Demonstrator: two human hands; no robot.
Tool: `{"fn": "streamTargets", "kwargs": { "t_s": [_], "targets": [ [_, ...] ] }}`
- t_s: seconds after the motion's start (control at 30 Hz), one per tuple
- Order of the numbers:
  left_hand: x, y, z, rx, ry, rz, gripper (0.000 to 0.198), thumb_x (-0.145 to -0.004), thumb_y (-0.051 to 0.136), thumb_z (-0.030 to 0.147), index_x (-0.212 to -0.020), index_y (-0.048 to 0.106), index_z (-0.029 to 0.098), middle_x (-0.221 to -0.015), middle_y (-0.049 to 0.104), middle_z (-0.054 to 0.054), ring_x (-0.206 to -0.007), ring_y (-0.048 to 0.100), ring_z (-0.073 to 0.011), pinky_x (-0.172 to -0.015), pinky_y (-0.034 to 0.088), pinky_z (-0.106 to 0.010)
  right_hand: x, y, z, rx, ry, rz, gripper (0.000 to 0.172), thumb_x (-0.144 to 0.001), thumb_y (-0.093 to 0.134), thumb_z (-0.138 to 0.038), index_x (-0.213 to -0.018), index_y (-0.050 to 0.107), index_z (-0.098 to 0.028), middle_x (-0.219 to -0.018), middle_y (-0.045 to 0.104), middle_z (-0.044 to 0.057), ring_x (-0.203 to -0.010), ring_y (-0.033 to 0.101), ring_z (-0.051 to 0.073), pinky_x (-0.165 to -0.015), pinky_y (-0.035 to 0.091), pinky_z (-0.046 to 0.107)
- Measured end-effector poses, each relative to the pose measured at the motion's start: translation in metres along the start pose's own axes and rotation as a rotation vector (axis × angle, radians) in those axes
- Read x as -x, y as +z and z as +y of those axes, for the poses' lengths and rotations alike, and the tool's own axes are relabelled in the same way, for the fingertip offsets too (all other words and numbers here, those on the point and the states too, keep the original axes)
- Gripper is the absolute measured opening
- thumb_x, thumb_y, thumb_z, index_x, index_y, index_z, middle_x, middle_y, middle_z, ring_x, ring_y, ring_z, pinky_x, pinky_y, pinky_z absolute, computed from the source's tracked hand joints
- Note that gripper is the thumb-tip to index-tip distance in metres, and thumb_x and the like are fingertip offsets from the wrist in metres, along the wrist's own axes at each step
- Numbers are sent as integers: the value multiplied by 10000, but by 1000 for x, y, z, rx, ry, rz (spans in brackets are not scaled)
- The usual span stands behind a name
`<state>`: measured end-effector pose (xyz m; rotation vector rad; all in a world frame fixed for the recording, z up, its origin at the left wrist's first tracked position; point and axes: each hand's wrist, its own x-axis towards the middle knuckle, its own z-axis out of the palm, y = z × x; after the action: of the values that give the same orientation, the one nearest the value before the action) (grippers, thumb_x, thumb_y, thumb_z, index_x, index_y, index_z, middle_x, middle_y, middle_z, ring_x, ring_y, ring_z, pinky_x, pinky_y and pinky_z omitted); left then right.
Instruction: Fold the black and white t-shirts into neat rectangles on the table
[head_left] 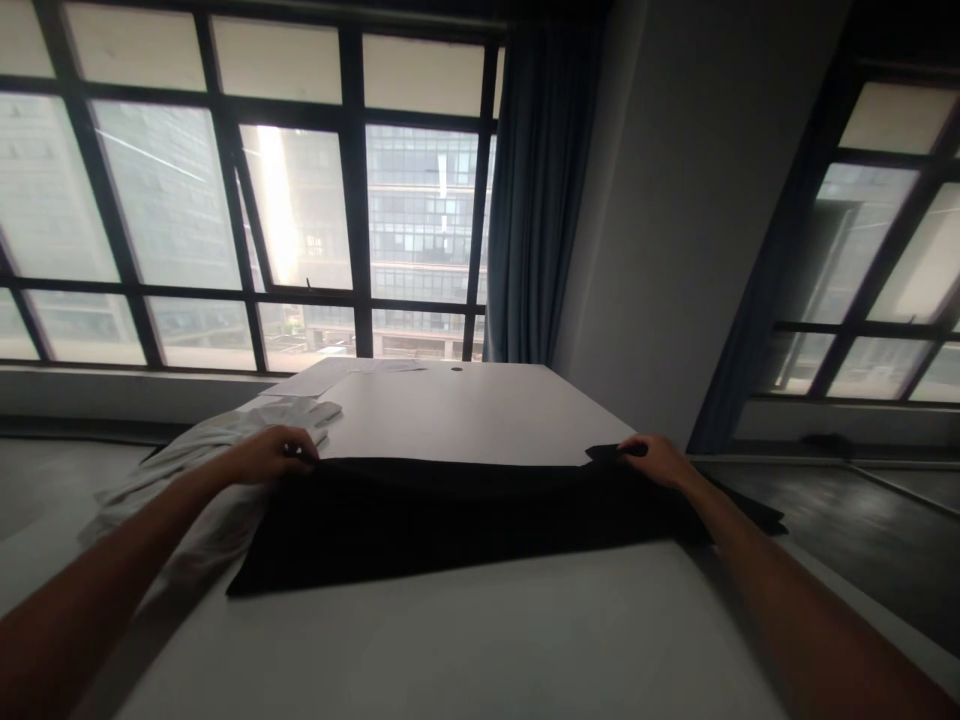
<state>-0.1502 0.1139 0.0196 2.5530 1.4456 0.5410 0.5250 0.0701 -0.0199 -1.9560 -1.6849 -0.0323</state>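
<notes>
A black garment [450, 510], its exact kind not clear, stretches across the white table [450, 640] between my two hands. My left hand [274, 455] pinches its upper left corner. At the upper right, my right hand [652, 460] grips the other end, where a small dark flap sticks up beside the fingers. The top edge is pulled nearly straight and sags a little in the middle. Its lower edge slants over the tabletop, and a dark part at the right reaches past my right wrist to the table's side.
White crumpled cloth [202, 490] lies on the table's left side, partly behind my left arm. Sheets of paper [315, 375] rest at the far left end. Beyond stand windows [300, 210], a blue curtain [529, 200] and a grey pillar [660, 200].
</notes>
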Motion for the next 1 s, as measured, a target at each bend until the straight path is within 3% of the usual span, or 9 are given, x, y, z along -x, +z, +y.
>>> {"fn": "streamTargets", "kwargs": {
  "t_s": [0.1, 0.13, 0.2, 0.27, 0.37, 0.47, 0.6, 0.8, 1.0],
  "targets": [
    [-53, -23, 15, -182, -151, -65, 215, -691, 686, 311, -872, 765, 225, -896, 746, -34, -902, 667, -243, -827, 501, -305, -36, -3, -18, 12, 115, 30, 294, -780, 656, -298, -1028, 743, -166, -1003, 752, 108, -987, 691, 285, -853, 516, 333],
    [-70, -26, 25, -263, -237, -12, 240, -717, 667, 276, -928, 764, 215, -989, 749, -60, -983, 662, -268, -879, 493, -334, -44, -2, -26, 43, 141, 49, 355, -803, 638, -296, -1114, 721, -148, -1084, 736, 130, -1038, 679, 291, -877, 512, 335],
    [-92, -22, 46, -371, -375, 140, 356, -817, 570, 257, -1136, 716, 195, -1236, 684, -127, -1179, 590, -334, -985, 447, -442, -51, 6, -43, 145, 169, 40, 507, -814, 639, -290, -1284, 631, -100, -1263, 654, 188, -1167, 622, 309, -944, 492, 341],
    [-96, -5, 68, -389, -420, 201, 478, -898, 474, 298, -1342, 590, 163, -1420, 551, -184, -1304, 492, -375, -1028, 407, -522, -48, 18, -59, 268, 169, -28, 645, -801, 668, -302, -1392, 532, -81, -1401, 537, 229, -1258, 556, 332, -990, 473, 369],
    [-59, 36, 96, -322, -288, -24, 671, -925, 442, 481, -1490, 421, 118, -1524, 429, -204, -1383, 418, -361, -1092, 365, -515, -36, 37, -77, 368, 32, -161, 647, -827, 647, -342, -1425, 505, -139, -1481, 454, 198, -1301, 510, 342, -1024, 453, 434],
    [5, 76, 112, -259, -210, -274, 862, -849, 469, 689, -1567, 273, 254, -1632, 215, -131, -1482, 209, -399, -1118, 232, -667, -29, 53, -92, 313, -197, -329, 558, -832, 648, -362, -1355, 586, -177, -1454, 506, 144, -1297, 518, 303, -1064, 427, 400],
    [65, 102, 119, -220, -255, -348, 921, -841, 447, 729, -1584, 183, 254, -1647, 40, -106, -1504, 27, -404, -1111, 98, -740, -38, 76, -108, 253, -277, -430, 532, -835, 657, -314, -1340, 604, -158, -1444, 525, 151, -1303, 521, 277, -1093, 398, 351],
    [76, 102, 125, -172, -273, -275, 804, -914, 326, 713, -1570, 244, 256, -1647, 76, -79, -1516, 27, -341, -1154, 43, -688, -57, 110, -139, 225, -262, -442, 474, -919, 571, -322, -1345, 600, -116, -1411, 556, 184, -1312, 520, 282, -1093, 396, 361],
    [81, 95, 123, -136, -255, -279, 704, -948, 349, 635, -1561, 270, 298, -1651, 130, -48, -1520, 88, -313, -1176, 80, -653, -56, 145, -250, 19, -475, -557, 388, -916, 624, -407, -1233, 663, -185, -1331, 620, 123, -1230, 573, 282, -1060, 431, 367]
  ]
}}
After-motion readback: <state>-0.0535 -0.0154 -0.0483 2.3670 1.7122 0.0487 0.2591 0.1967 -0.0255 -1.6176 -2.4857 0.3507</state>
